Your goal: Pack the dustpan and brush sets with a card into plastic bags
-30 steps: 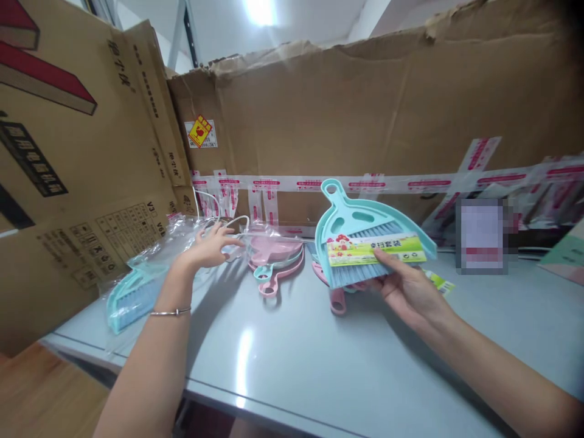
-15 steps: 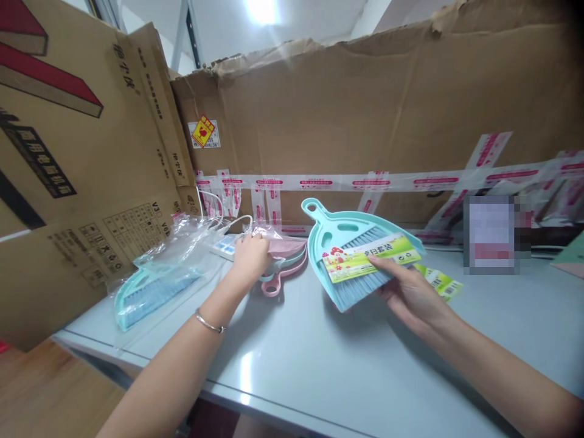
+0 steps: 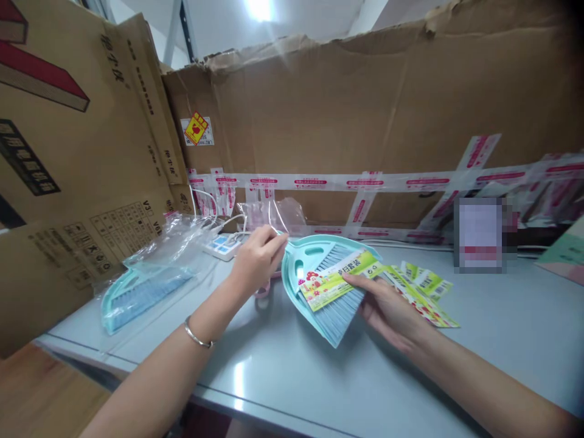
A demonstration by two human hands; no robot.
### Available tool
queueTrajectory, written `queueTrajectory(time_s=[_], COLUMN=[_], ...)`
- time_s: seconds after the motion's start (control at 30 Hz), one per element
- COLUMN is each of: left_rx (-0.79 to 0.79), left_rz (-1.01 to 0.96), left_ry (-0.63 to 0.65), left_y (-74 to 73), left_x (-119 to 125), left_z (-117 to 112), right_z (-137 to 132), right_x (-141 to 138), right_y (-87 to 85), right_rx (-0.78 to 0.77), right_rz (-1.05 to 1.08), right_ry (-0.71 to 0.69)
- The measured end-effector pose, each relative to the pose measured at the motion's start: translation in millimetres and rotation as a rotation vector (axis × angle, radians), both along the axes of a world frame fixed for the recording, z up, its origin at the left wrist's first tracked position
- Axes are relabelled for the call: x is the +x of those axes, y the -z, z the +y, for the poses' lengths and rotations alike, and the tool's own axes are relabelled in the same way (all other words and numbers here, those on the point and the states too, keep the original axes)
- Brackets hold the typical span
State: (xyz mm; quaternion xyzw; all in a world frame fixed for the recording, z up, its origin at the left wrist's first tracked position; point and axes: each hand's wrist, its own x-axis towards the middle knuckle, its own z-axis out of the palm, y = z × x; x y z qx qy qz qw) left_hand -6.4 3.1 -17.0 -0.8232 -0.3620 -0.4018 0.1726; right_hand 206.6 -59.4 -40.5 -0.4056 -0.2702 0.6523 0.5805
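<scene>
A mint-green dustpan (image 3: 292, 286) is held tilted over the table, with a blue-bristled brush (image 3: 340, 322) nested in it. Across both lies a yellow-green printed card (image 3: 326, 289). My right hand (image 3: 387, 307) grips the set from the right, thumb on the card and fingers underneath. My left hand (image 3: 262, 258) is closed at the dustpan's handle end, its fingertips covering most of the handle. Just behind that hand a clear plastic bag (image 3: 287, 213) stands up. Below my left wrist side, a pink handle (image 3: 262, 291) shows, mostly hidden by my hand and the dustpan.
At left on the table (image 3: 255, 377) lies another dustpan-and-brush set (image 3: 146, 292) in clear plastic. A white power strip (image 3: 223, 246) with cables sits behind. Several printed cards (image 3: 426, 286) lie at right. Cardboard boxes (image 3: 319, 109) wall the back and left.
The dustpan set has come left and down, its handle now at my left hand. My left hand has left the stacked pink and green dustpans. The clear bag stands higher; more printed cards show.
</scene>
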Motion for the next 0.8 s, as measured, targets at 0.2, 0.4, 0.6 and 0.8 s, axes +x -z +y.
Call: queueTrajectory(time_s=[0.2, 0.4, 0.6, 0.8], left_rx=[-0.091, -0.105, -0.203, -0.716], left_rz=[0.021, 0.157, 0.142, -1.098], left_ry=[0.005, 0.108, 0.320, 0.162], left_y=[0.9, 0.9, -3.8, -7.0], left_x=[1.4, 9.1, 10.9, 21.3], left_z=[-2.7, -10.1, -19.7, -17.5], right_z=[4.6, -4.5, -0.2, 3.4], right_x=[0.9, -9.0, -6.9, -1.5], right_y=[4.1, 7.5, 11.2, 10.6], right_rx=[0.023, 0.007, 0.040, 0.146], right_rz=[0.147, 0.089, 0.179, 0.191], right_ry=[0.052, -0.002, 0.018, 0.009])
